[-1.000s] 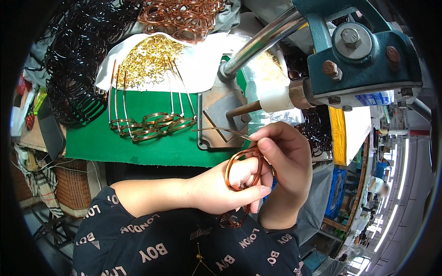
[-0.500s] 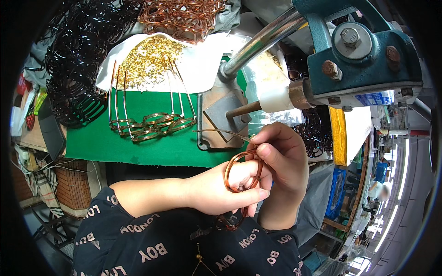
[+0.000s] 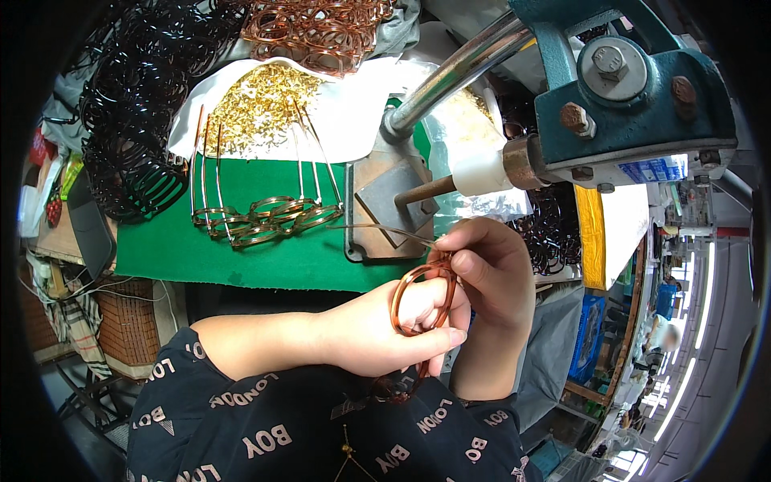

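Observation:
My left hand (image 3: 381,333) is closed around a translucent brown eyeglass frame (image 3: 397,304), its rims tilted on edge in front of my chest. One rim circles my fingers, and the other hangs below the palm. My right hand (image 3: 496,269) pinches the hinge end of a thin eyeglass temple (image 3: 377,227) at the frame's upper corner. The temple points left, above the press base. Whether it is joined to the frame is hidden by the fingertips. Left of my hands, several glasses (image 3: 265,221) rest on a green mat (image 3: 321,269), their temples pointing away.
A green press (image 3: 554,104) reaches in from the right, its rod over a metal base plate (image 3: 365,181). Small gold parts (image 3: 265,108) lie on white sheeting. Piles of black frames (image 3: 132,120) and brown frames (image 3: 313,32) stand behind. A blue crate (image 3: 586,333) sits lower right.
My right hand has shifted slightly left, and the temple's free tip now reaches a little farther left. My left hand keeps its grip on the frame, almost unmoved.

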Available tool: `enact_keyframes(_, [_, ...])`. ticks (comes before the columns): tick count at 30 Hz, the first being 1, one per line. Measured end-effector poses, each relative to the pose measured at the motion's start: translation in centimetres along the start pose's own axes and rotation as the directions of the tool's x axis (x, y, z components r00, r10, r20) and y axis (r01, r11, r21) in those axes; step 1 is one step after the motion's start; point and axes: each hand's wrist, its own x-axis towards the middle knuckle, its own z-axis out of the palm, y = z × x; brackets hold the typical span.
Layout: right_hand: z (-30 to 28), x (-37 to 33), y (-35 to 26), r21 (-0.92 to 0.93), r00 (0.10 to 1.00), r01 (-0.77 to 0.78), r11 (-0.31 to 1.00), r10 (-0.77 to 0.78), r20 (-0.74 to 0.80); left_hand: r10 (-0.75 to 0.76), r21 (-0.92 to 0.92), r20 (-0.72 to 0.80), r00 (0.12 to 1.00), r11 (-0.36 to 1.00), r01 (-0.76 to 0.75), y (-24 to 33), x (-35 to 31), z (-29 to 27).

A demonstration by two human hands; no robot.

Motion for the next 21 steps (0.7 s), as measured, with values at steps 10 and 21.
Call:
enact_keyframes(10, [-0.3, 0.1, -0.8, -0.087, 0.997, 0.015, 0.996, -0.008, 0.075, -0.046, -0.010, 0.021, 0.999, 0.999, 0.047, 0.6, -0.2, 0.0])
enact_keyframes(21, [-1.8, 1.1, 1.1, 0.158, 0.978, -0.031, 0.987, -0.003, 0.210, -0.143, 0.012, 0.075, 0.987, 0.990, 0.142, 0.7, -0.5, -0.1])
